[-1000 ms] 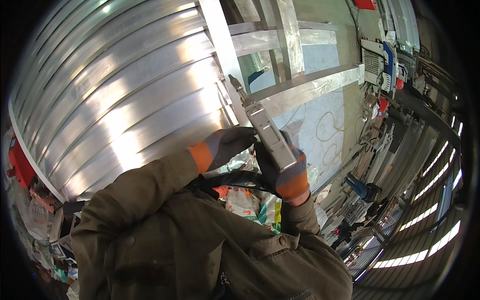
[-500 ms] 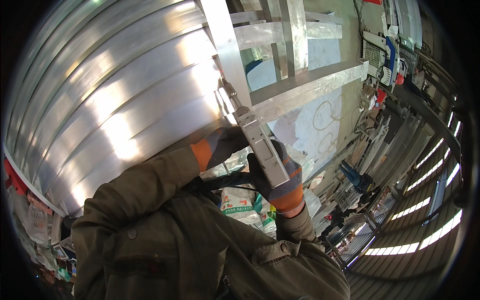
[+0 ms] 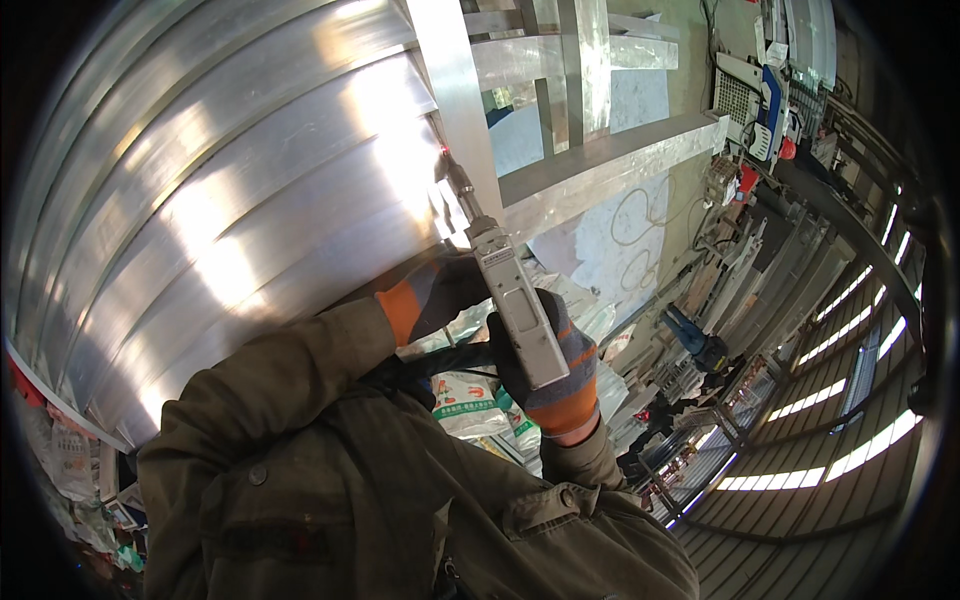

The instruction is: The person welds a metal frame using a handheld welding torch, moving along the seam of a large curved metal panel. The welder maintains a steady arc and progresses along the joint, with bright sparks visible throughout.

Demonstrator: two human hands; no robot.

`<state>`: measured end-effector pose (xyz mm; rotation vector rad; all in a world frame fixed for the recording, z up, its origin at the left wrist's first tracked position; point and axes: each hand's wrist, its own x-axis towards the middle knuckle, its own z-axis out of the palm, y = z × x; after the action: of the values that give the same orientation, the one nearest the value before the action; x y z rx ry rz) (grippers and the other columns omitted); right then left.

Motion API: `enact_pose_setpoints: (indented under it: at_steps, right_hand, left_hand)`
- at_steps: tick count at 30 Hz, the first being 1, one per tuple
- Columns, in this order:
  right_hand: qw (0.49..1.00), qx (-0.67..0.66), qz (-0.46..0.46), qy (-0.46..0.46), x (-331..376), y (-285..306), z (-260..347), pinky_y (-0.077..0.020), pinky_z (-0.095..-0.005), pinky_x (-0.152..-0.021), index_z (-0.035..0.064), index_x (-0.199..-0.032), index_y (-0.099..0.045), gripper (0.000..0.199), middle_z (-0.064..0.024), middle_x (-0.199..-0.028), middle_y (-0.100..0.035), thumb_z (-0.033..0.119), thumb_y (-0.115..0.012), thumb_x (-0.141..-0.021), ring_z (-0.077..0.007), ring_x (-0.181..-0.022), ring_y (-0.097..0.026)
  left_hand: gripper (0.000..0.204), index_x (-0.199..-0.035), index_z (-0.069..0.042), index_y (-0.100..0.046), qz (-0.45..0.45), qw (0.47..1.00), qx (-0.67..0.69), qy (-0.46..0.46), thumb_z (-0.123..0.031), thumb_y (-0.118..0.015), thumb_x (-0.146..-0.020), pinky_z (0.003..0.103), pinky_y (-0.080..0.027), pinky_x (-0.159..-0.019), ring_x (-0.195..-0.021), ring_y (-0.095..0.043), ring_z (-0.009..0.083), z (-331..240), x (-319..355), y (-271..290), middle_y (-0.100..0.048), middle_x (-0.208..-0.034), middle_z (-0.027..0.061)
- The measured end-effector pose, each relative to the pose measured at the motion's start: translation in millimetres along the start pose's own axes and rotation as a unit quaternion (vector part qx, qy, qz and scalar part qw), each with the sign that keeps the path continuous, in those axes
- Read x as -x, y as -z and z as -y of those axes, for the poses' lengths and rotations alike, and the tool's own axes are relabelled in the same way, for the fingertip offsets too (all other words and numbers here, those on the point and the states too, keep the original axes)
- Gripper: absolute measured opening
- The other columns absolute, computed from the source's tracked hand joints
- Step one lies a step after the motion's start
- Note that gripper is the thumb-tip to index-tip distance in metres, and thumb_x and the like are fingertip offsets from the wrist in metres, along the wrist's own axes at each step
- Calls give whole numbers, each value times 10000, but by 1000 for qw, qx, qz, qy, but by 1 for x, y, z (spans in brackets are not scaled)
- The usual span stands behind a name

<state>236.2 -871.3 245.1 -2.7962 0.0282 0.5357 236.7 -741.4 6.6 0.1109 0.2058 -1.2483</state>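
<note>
A grey handheld laser welding gun [image 3: 520, 310] slants across the middle, its narrow nozzle [image 3: 458, 185] pointing up and away. A small red light spot shows at the tip, beside the seam between a flat aluminium bar [image 3: 455, 95] and curved, shiny metal slats [image 3: 250, 190]. My right hand [image 3: 572, 365], in a grey and orange work glove, wraps round the gun's rear body. In a matching glove, my left hand [image 3: 445, 295] closes against the gun's near-front part; its fingertips are hidden behind the body. A dark cable [image 3: 450, 360] runs from the gun toward my left arm.
Aluminium frame beams [image 3: 610, 175] cross ahead on the right. Printed plastic bags [image 3: 465, 400] lie below my hands. A white and blue machine [image 3: 750, 105] stands at the far right. Near stacked metal lengths, another person [image 3: 700, 340] is farther off.
The view has shifted slightly. A red spot now shows more clearly at the nozzle tip. Both hands keep nearly the same hold on the gun.
</note>
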Motion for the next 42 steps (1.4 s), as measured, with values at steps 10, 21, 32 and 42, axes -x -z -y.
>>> enact_pose_setpoints:
  at_steps: [10,21,32,42]
  right_hand:
    - [1000,17,23,6,1,3,0,-619,-453,-688,74,-1251,-783,372,-156,-1249,-688,147,-856,-894,-366,-917,-768]
    - [1000,-5,-11,-9,-3,5,6,-613,-471,-648,79,-1224,-793,290,-159,-1170,-725,104,-866,-945,-369,-793,-784]
    - [1000,-4,-5,-15,0,0,3,-609,-436,-661,82,-1281,-773,394,-131,-1216,-698,144,-876,-906,-338,-849,-763]
    - [999,-6,-16,-28,-3,1,5,-608,-438,-638,104,-1279,-773,386,-125,-1200,-702,153,-876,-911,-326,-827,-766]
  left_hand:
    - [444,-1558,19,-660,-13,998,59,8,-242,-589,-1206,462,-516,-1279,-1415,-695,269,2,3,-3,-717,-1533,152]
    - [462,-1567,-1,-670,-23,990,103,89,-228,-485,-1210,413,-453,-1325,-1498,-641,238,-23,7,-25,-685,-1618,126]
    - [429,-1504,23,-678,7,986,160,49,-264,-584,-1200,483,-563,-1223,-1348,-727,282,-14,3,-17,-736,-1484,159]
    - [424,-1520,17,-680,50,973,217,60,-239,-536,-1213,493,-512,-1280,-1391,-709,291,-12,0,-9,-731,-1510,169]
